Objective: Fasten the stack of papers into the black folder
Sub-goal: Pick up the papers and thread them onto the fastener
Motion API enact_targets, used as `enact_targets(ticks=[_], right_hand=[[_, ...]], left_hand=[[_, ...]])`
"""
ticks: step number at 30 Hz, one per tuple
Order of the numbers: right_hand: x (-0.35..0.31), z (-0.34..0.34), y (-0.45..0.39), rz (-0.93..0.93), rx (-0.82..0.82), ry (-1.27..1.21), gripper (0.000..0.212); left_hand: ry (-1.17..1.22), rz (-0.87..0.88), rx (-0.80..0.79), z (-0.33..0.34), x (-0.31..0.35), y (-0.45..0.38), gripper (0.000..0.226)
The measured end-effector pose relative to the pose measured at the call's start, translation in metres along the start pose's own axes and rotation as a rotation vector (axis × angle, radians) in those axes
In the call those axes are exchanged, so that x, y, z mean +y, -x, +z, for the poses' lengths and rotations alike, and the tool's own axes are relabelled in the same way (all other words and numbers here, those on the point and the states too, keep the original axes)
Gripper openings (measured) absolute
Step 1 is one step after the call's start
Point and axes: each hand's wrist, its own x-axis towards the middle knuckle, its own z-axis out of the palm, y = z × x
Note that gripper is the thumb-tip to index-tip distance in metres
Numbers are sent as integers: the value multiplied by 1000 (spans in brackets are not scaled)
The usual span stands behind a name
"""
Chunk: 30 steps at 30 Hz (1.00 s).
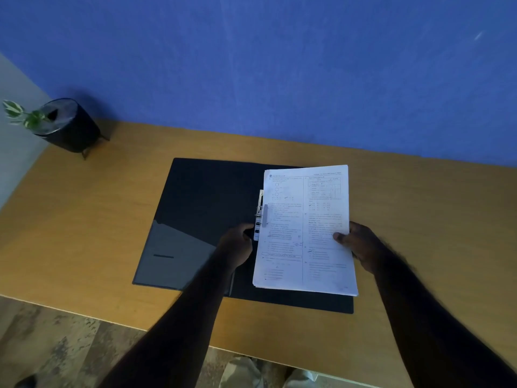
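The black folder (pixel 201 208) lies open and flat on the wooden desk. A stack of printed white papers (pixel 303 233) rests over its right half. The metal clip mechanism (pixel 259 214) shows along the stack's left edge, near the spine. My left hand (pixel 237 245) is at the lower end of that clip, fingers curled on it. My right hand (pixel 355 242) grips the stack's right edge, thumb on top of the sheets.
A black pot with a small green plant (pixel 65 124) stands at the desk's (pixel 419 233) back left corner. A blue wall runs behind the desk. The desk's front edge is close to me, with patterned floor below at the left.
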Motion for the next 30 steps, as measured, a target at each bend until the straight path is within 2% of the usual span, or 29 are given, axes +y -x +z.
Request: enact_targets(ticks=[11,16,18,23,26,30], right_hand=[[2,6,-4,14,7,89,38],[-7,15,-3,-83,59,361,38],[-8,20,-3,-114,60,397,35],[-4,25,-2,-83,155,477,55],[0,23,-1,-57,219,463,49],[6,22,1,-110,292,412,33]], left_hand=[[-4,52,-18,-2,-2,1,47],[-1,46,-31,-2,-2,0,46],[0,49,-37,-2,-2,-1,46],[-3,54,-34,-3,-3,-1,45],[2,45,-42,-2,-4,-2,45],[12,21,-38,-1,-4,-3,45]])
